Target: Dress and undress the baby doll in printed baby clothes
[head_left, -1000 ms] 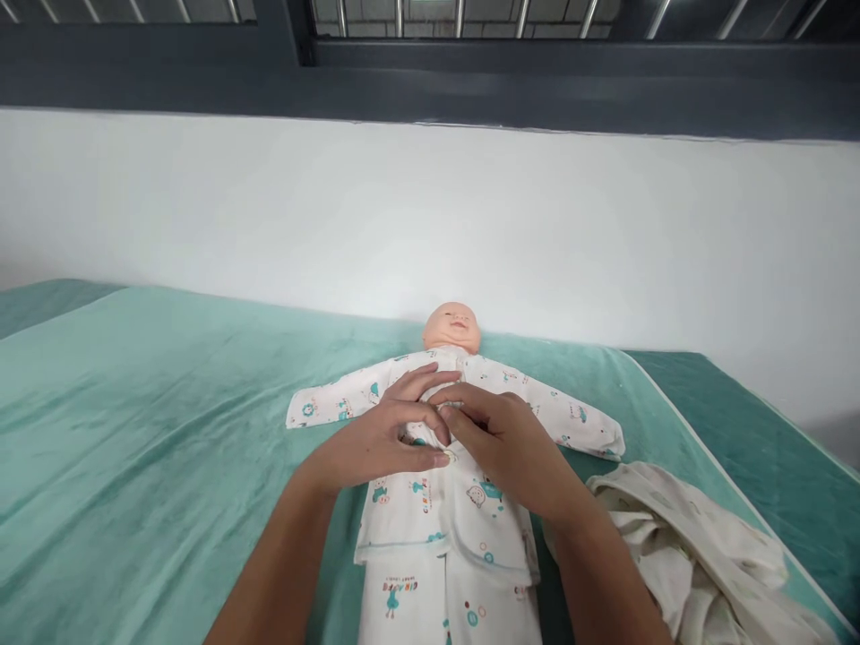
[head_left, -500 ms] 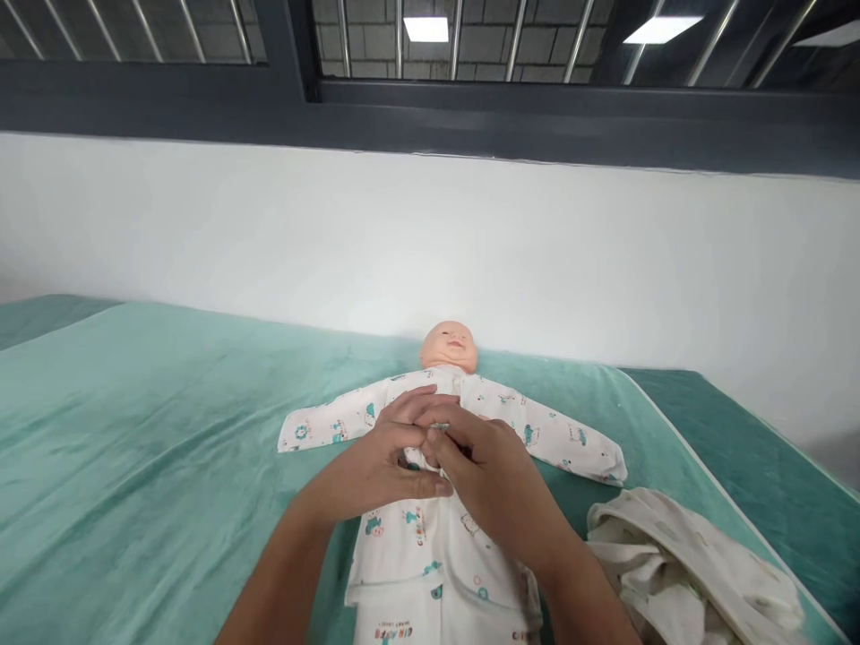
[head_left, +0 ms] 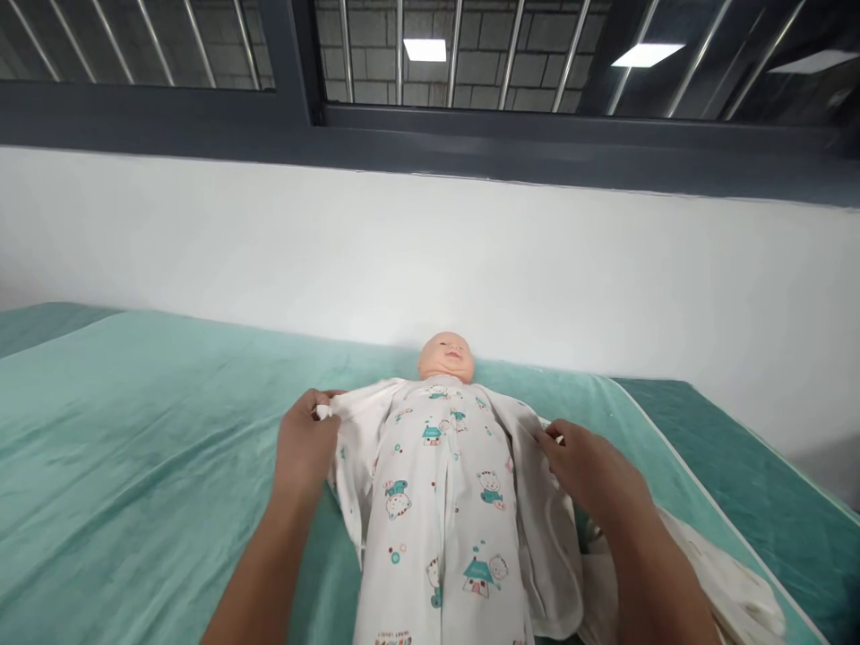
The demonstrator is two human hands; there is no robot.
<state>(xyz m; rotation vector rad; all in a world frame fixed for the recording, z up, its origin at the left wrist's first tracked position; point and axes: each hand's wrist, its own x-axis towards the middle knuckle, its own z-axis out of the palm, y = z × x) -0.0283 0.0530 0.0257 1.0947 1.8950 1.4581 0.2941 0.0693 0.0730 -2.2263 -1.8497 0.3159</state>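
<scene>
A baby doll [head_left: 446,356] lies on its back, its head at the far side against the wall. Over its body is a white printed garment [head_left: 436,502] with small teal houses and cartoon animals. An outer white baby jacket [head_left: 547,555] is spread apart at the front, its plain inner side showing. My left hand [head_left: 305,448] pinches the jacket's left front edge near the doll's shoulder. On the other side, my right hand [head_left: 595,470] pinches the right front edge. The doll's arms are hidden under the cloth.
A green sheet [head_left: 167,466] covers the bed. Crumpled white cloth [head_left: 732,573] lies at the lower right, partly behind my right forearm. Behind the bed rise a white wall [head_left: 336,242] and a dark window frame [head_left: 503,148] with metal bars beyond it.
My hands were together at the doll's chest on the jacket front. They have moved apart, pulling the two front panels outward and uncovering the printed garment beneath.
</scene>
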